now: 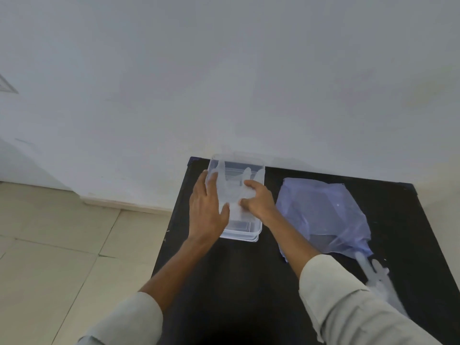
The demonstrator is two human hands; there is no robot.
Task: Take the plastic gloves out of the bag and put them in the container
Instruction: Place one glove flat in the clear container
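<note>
A clear plastic container (251,231) stands on the black table (249,282), near its far left corner. A thin see-through plastic glove (232,189) lies spread over the container's opening, fingers pointing away from me. My left hand (207,207) rests flat on the glove's left side and the container's left edge. My right hand (256,197) pinches the glove's right side with curled fingers. A blue plastic bag (326,215) lies flat to the right. Another clear glove (378,277) lies on the table just below the bag's near edge.
A white wall runs right behind the table's far edge. Beige floor tiles (62,245) lie to the left of the table. My light sleeves cover both forearms at the bottom of the view.
</note>
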